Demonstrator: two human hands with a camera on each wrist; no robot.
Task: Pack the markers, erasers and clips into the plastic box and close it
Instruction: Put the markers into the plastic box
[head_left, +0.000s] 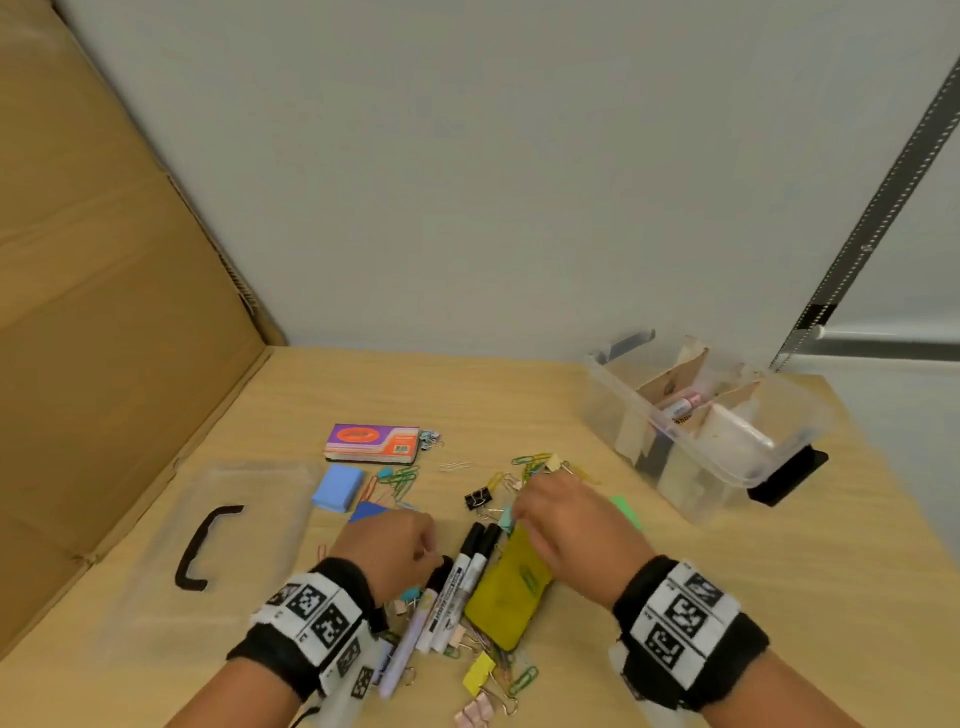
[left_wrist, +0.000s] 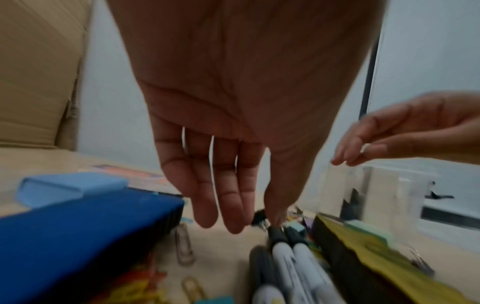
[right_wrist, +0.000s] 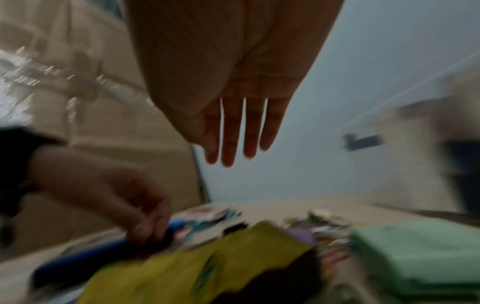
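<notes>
Two black-capped white markers (head_left: 470, 571) lie side by side in the middle of the table, with a lilac marker (head_left: 402, 644) nearer me. My left hand (head_left: 423, 551) hangs over them with fingers straight and loose; its thumb tip meets a black marker cap (left_wrist: 276, 233), and it holds nothing. A yellow eraser (head_left: 511, 597) lies right of the markers, and my right hand (head_left: 524, 512) hovers above its far end, fingers (right_wrist: 228, 144) straight and empty. Coloured paper clips and binder clips (head_left: 485, 499) are scattered around. The clear plastic box (head_left: 727, 467) stands open at the back right.
The box lid (head_left: 156, 571) with a black handle lies flat at the left. A light blue eraser (head_left: 337, 486), a dark blue one (left_wrist: 78, 236), an orange-purple one (head_left: 371, 441) and a green pad (right_wrist: 420, 251) surround the pile. Cardboard dividers (head_left: 670, 382) split the box. A cardboard wall (head_left: 104, 312) stands at the left.
</notes>
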